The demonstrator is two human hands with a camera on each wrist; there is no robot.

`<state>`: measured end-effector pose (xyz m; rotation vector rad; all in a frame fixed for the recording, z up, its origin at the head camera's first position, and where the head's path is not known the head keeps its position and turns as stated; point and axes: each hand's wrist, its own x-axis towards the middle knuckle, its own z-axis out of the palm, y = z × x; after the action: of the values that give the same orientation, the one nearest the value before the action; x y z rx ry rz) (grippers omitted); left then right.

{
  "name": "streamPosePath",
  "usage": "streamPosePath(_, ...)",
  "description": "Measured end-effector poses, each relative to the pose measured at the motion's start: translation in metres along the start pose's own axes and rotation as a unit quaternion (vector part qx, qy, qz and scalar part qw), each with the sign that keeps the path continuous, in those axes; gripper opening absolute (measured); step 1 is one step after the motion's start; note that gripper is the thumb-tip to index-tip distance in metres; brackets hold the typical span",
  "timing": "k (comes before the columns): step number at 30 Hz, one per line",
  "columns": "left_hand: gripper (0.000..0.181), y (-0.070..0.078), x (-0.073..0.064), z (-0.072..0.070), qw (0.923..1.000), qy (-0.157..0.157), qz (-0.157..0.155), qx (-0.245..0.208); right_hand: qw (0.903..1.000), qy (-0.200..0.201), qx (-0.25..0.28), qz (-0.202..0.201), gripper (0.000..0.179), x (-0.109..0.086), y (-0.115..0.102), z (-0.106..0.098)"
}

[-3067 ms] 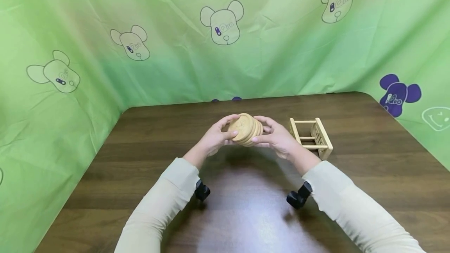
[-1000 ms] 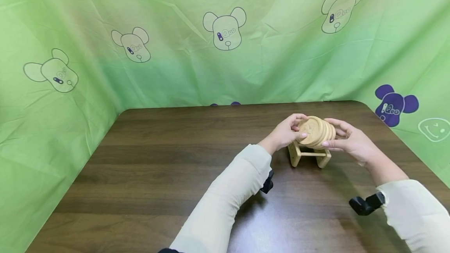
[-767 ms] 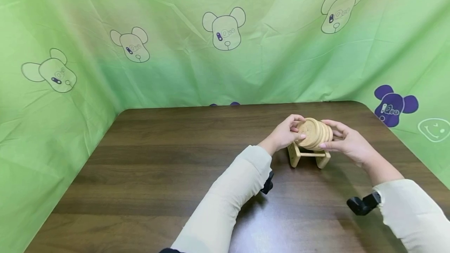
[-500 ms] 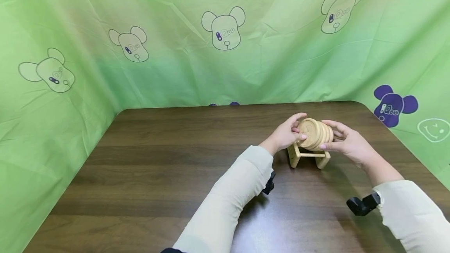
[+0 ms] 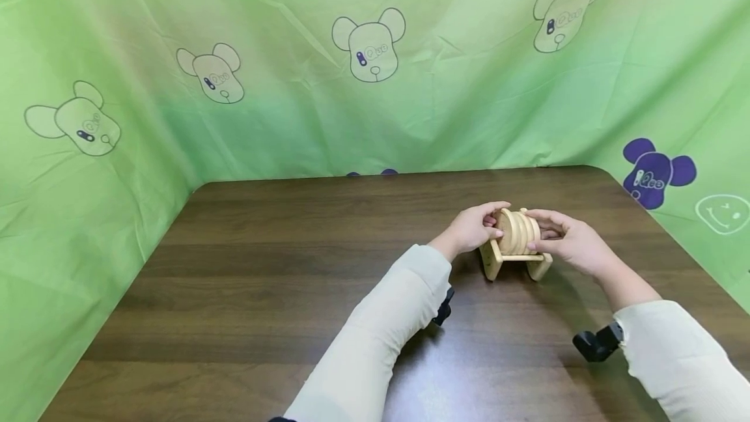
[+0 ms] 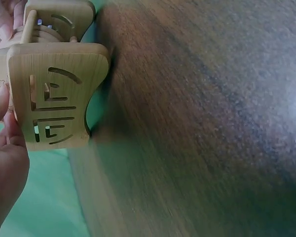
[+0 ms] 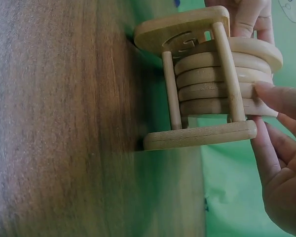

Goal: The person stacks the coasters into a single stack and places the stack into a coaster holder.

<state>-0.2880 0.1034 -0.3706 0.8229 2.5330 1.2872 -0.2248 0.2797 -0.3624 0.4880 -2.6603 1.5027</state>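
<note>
Several round wooden coasters (image 5: 518,233) stand on edge, side by side, between the end panels of a slatted wooden coaster holder (image 5: 491,264). My left hand (image 5: 471,230) has its thumb and fingers at the rim of the leftmost coaster, beside the holder's cut-out panel (image 6: 54,98). From the other side my right hand (image 5: 565,239) grips the stack, thumb in front and fingers behind. In the right wrist view the coasters (image 7: 202,76) sit behind the holder's round rods, and the topmost disc in that view juts out past the others.
The holder stands on the right part of a dark wood-grain table (image 5: 263,292). A green curtain (image 5: 293,83) with printed bear heads hangs along the table's back and sides. A black wrist camera (image 5: 597,342) sits at the right sleeve.
Both hands carried the coaster stack from mid-table to the right, over the holder, and then lowered it between the end panels. In the last half second the stack sank and the right hand shifted left.
</note>
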Motion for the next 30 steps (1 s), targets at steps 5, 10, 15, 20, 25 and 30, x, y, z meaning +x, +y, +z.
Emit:
streamPosePath(5,0.052,0.000,-0.002,-0.001,0.9991,0.005,0.006,0.041,0.9997,0.015,0.010,0.013,0.054,0.001,-0.003,0.002)
streamPosePath(10,0.050,0.000,-0.004,-0.004,0.9988,0.014,0.012,0.045,0.9989,0.036,-0.016,0.024,0.049,0.002,-0.007,0.001)
streamPosePath(15,0.047,-0.002,-0.007,-0.006,0.9991,0.027,0.010,0.032,0.9956,0.044,-0.076,0.035,0.048,0.002,-0.010,0.002)
streamPosePath(20,0.043,-0.003,-0.010,-0.011,0.9992,0.037,0.003,0.014,0.9935,0.054,-0.095,0.032,0.046,0.000,-0.009,0.001)
streamPosePath(25,0.041,-0.008,-0.015,-0.021,0.9992,0.036,-0.009,0.010,0.9908,0.064,-0.115,0.030,0.045,-0.002,-0.007,-0.002)
streamPosePath(30,0.041,-0.018,-0.023,-0.033,0.9988,0.043,-0.020,0.013,0.9881,0.065,-0.136,0.032,0.043,-0.004,-0.005,-0.003)
